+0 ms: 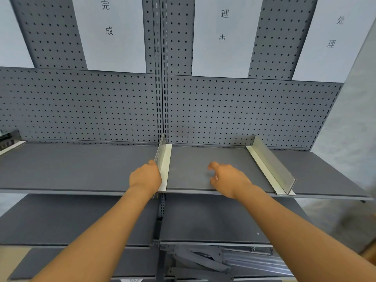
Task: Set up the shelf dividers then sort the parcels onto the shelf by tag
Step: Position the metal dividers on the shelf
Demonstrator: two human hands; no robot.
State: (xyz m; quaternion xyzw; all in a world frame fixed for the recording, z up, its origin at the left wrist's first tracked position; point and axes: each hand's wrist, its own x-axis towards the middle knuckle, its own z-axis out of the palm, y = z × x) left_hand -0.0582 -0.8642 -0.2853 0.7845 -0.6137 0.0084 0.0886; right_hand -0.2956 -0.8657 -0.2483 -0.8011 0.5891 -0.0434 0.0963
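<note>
Two L-shaped metal dividers stand on the dark grey shelf (81, 165). The middle divider (165, 159) sits at the joint of the two shelf boards. My left hand (144, 177) grips its upright plate from the left side, thumb at the top edge. The right divider (270, 163) stands slanted further right, untouched. My right hand (227, 178) hovers over the shelf between the two dividers, fingers loosely curled and holding nothing. No parcels are in view.
Paper signs with printed characters (109, 31) (223, 35) (333, 37) hang on the pegboard back panel (244, 110). A lower shelf (71, 218) lies beneath. Grey brackets and clear strips (223, 259) lie at the bottom right. A third metal piece (12, 147) shows at the far left.
</note>
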